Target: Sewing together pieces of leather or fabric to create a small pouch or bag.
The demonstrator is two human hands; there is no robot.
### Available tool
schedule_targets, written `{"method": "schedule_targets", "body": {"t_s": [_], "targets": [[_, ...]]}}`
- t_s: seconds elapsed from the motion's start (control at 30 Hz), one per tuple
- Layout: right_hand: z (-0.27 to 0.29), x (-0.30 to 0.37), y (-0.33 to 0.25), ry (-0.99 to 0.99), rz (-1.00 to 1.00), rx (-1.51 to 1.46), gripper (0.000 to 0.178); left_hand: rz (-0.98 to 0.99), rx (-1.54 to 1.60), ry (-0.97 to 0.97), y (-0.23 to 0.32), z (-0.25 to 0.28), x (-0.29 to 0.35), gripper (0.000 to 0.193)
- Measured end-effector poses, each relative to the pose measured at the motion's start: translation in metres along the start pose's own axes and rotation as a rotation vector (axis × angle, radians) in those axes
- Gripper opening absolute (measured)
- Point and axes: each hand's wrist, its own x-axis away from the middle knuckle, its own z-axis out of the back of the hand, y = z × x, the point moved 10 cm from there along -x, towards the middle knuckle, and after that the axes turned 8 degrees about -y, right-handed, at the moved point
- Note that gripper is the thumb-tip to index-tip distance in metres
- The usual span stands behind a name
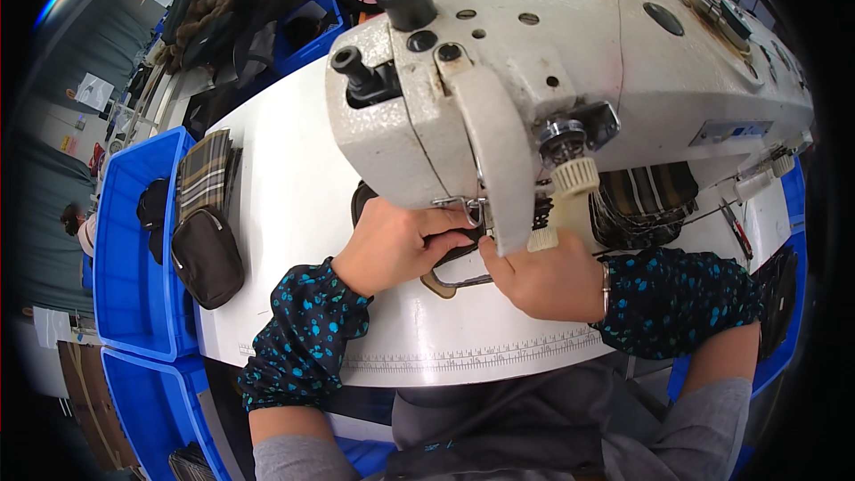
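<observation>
Left hand [392, 245] narrowed, thumb and forefinger closed on a dark piece [461, 255], you work right beside the metal foot [474, 210] of a white sewing machine [392, 147], as your right hand [552, 281] reaches in from the other side, its forefinger aimed at the same spot; its other fingers are partly hidden, so whether it grips cannot be told. Fingertips this near the foot could be caught if the machine were to run, and uneven pull between your two hands could skew the piece or pucker its edge; the narrow dark strip [465, 284] on your side might also fold under. Black and soft-looking, the dark piece lies on the white counter [276, 214] beneath the machine's front end, its outline mostly covered by your hands, with a tan tab [437, 289] showing near the strip. Patterned sleeve covers [307, 321] wrap your forearms. To your right sits a stack of striped pieces [646, 196], with a red-and-black tool [736, 230] farther out; to your left, a dark pouch [207, 258] and striped fabric [205, 174] rest beside a blue bin [134, 316]. Along the counter's near edge runs a ruled scale [463, 361].
</observation>
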Motion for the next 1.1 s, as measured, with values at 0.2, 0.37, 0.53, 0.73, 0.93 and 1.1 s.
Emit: {"method": "schedule_targets", "body": {"t_s": [0.2, 0.37, 0.53, 0.73, 0.93, 1.1], "targets": [[-0.007, 0.000, 0.003, -0.062, -0.015, -0.097, 0.039, 0.062, 0.026, -0.027, -0.002, 0.000, -0.001, 0.020], [-0.022, 0.003, 0.006, -0.030, -0.001, -0.039, 0.041, 0.083, 0.010, -0.020, -0.010, -0.003, -0.001, 0.020], [-0.056, 0.005, 0.020, -0.048, -0.064, -0.081, 0.039, 0.143, -0.024, 0.046, -0.015, 0.000, -0.001, 0.022], [-0.062, 0.009, 0.041, 0.060, -0.209, -0.431, 0.029, 0.229, -0.166, 0.091, -0.015, 0.007, -0.002, 0.021], [-0.045, 0.006, 0.044, 0.107, -0.237, -0.484, 0.025, 0.240, -0.248, 0.103, -0.008, 0.010, -0.003, 0.019], [-0.039, 0.004, 0.040, 0.151, -0.187, -0.379, 0.021, 0.216, -0.315, 0.130, 0.001, 0.014, -0.004, 0.020]]}}
